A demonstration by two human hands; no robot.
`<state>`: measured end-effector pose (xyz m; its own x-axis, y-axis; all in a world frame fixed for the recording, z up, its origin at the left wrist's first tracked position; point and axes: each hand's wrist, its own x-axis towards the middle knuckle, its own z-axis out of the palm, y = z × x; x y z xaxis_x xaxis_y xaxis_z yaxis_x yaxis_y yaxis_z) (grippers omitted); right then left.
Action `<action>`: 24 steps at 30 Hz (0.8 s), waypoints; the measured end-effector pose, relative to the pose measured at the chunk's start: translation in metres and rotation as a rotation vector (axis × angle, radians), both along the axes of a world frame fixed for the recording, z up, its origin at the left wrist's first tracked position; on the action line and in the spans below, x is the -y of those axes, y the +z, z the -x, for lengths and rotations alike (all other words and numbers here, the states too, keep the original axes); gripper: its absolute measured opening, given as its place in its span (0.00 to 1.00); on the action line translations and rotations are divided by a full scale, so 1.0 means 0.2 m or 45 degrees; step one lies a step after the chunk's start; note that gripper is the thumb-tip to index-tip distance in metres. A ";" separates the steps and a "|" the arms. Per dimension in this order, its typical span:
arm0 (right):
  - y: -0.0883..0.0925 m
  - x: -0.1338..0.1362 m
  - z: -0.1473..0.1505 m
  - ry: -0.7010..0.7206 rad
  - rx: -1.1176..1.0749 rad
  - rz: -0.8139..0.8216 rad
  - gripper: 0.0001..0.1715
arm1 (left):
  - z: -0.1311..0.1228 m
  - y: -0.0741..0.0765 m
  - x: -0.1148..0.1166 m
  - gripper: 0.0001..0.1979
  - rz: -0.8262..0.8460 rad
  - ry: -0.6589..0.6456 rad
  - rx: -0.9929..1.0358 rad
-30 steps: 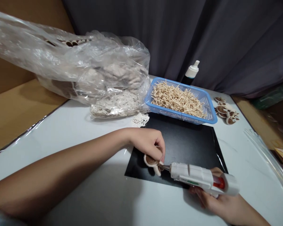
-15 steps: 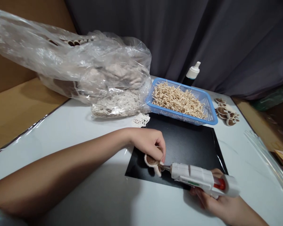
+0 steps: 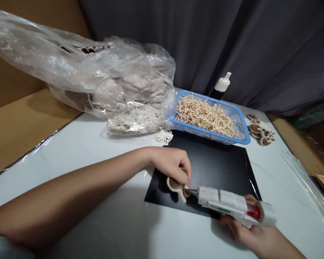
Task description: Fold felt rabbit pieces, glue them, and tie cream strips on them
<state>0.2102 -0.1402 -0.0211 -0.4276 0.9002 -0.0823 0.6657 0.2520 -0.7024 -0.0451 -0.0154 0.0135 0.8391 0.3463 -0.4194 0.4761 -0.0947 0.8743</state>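
My left hand (image 3: pixel 171 163) is closed in a pinch on a small round brown-and-white craft piece (image 3: pixel 175 185), holding it down on a black mat (image 3: pixel 218 169). My right hand (image 3: pixel 245 232) grips a white glue gun (image 3: pixel 232 207) with a red end. The gun's metal nozzle touches the craft piece just right of my left fingertips.
Behind the mat stands a blue basket (image 3: pixel 239 120) full of thin tan sticks. A big clear plastic bag (image 3: pixel 102 86) of pale pieces lies at the back left. Finished round pieces (image 3: pixel 259 129) lie right of the basket, a white-capped bottle (image 3: pixel 221 84) behind it. Clear plastic strips (image 3: pixel 305 178) lie at the right edge.
Hardly anything has moved; both hands hold the same pose, with the nozzle still on the piece. The view has shifted slightly.
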 end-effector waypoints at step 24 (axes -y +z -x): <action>-0.01 0.02 0.01 -0.130 -0.040 -0.034 0.15 | 0.00 0.00 0.01 0.14 0.089 0.105 0.047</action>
